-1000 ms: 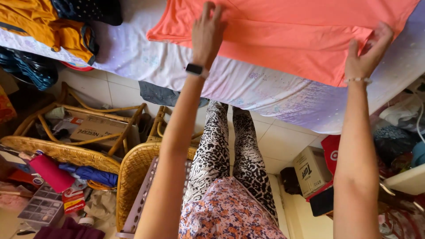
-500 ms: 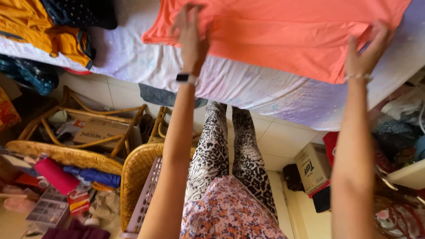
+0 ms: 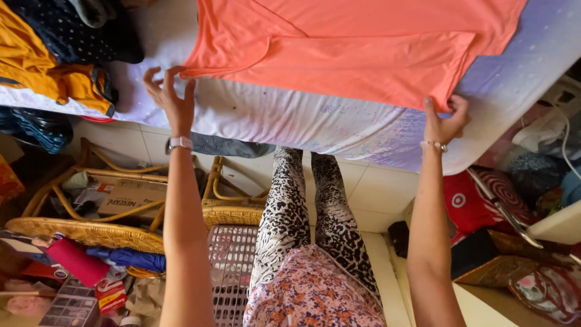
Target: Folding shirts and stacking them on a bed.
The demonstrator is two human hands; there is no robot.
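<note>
A wicker basket [image 3: 91, 233] sits on the floor to the left. A pink roll [image 3: 75, 260] and some blue cloth [image 3: 130, 257] lie on it. Past it, a brown cardboard box [image 3: 130, 197] rests inside a bent cane frame [image 3: 91, 181]. A pale plastic laundry basket [image 3: 230, 260] with holes in it stands by the person's legs. What is in it cannot be seen. On the right is a dark woven box [image 3: 490, 263], and its inside is hidden too.

An orange shirt [image 3: 363, 48] lies spread flat on the bed [image 3: 290, 118], which has a light sheet with small dots. A yellow garment [image 3: 42, 66] and a dark dotted cloth [image 3: 66, 33] are piled on the bed's left end.

The left hand [image 3: 172, 97] is at the shirt's left corner. Its fingers are spread apart and curled a little. The fingertips are right at the cloth's edge, and it clamps nothing. A watch with a pale band is on that wrist.

The right hand [image 3: 445, 121] is at the shirt's lower right corner. Its thumb and fingers are pinched together on the shirt's edge. A thin bracelet is on that wrist.
</note>
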